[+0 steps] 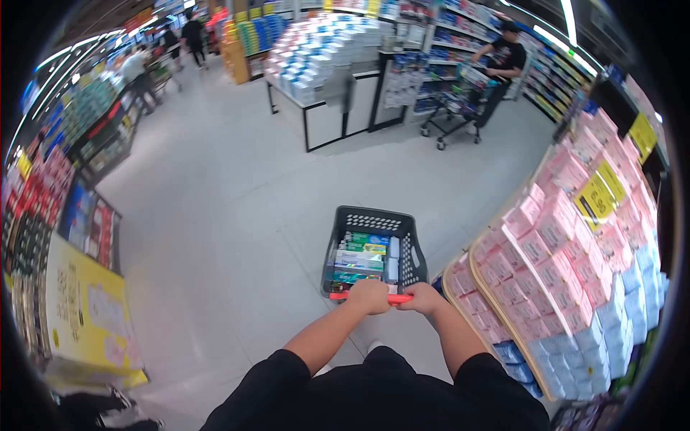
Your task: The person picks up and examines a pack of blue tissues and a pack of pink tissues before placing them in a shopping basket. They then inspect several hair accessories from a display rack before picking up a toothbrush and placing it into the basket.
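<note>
Both my hands grip the red handle (399, 298) of a dark grey shopping basket (375, 214) in front of me. My left hand (370, 296) is closed around the handle's middle, and my right hand (422, 297) is closed near its right end. Inside the basket lie several long boxes that look like toothpaste cartons (359, 264), in green, white and blue. Pale bluish-white packages (392, 260) stand along its right side. My hands hide part of the basket's near edge.
Stacked pink packs (553, 230) with yellow price signs (599, 195) rise close on my right. Ahead is a display of white and blue packs (323, 54). A person (507, 57) stands with a shopping cart (463, 97) at the upper right. A yellow panel (90, 309) fronts the left shelves.
</note>
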A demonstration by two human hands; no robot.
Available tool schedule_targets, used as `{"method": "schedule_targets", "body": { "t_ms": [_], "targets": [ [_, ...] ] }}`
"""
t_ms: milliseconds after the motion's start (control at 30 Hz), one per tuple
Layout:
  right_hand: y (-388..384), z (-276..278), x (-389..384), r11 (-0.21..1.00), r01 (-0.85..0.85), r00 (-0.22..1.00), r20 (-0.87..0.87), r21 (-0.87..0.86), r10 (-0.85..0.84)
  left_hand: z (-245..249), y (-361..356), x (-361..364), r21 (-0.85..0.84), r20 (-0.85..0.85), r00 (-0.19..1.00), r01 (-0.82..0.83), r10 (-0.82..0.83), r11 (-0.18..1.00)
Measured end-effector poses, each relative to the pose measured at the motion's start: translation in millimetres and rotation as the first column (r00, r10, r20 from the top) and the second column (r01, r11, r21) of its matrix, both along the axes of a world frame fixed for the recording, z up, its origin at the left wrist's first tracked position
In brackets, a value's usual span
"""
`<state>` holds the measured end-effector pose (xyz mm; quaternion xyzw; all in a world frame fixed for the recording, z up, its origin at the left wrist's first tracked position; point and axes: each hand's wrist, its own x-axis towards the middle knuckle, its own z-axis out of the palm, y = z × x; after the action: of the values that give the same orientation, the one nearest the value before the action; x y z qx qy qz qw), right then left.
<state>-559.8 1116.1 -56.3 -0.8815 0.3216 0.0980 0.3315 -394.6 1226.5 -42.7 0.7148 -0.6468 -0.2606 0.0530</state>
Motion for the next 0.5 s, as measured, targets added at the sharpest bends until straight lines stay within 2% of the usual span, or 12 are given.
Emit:
{"method": "schedule_targets", "body": {
  "t_ms": [267,367,500],
  "targets": [
    [-92,-4,58,1.000,0.019,0.999,0.041,0.011,-0.020,3,-99,61,-0.070,0.148,0.987,0.073,-0.062,0.995],
    [-128,-7,80,0.997,-0.009,0.996,0.090,0.081,0.002,5,-142,85,-0.086,0.201,0.977,0.085,-0.067,0.993],
    [-175,-14,110,0.987,-0.014,1.000,0.024,0.163,0.010,6,-192,113,-0.069,0.209,0.974,0.099,-0.083,0.993]
  ]
}}
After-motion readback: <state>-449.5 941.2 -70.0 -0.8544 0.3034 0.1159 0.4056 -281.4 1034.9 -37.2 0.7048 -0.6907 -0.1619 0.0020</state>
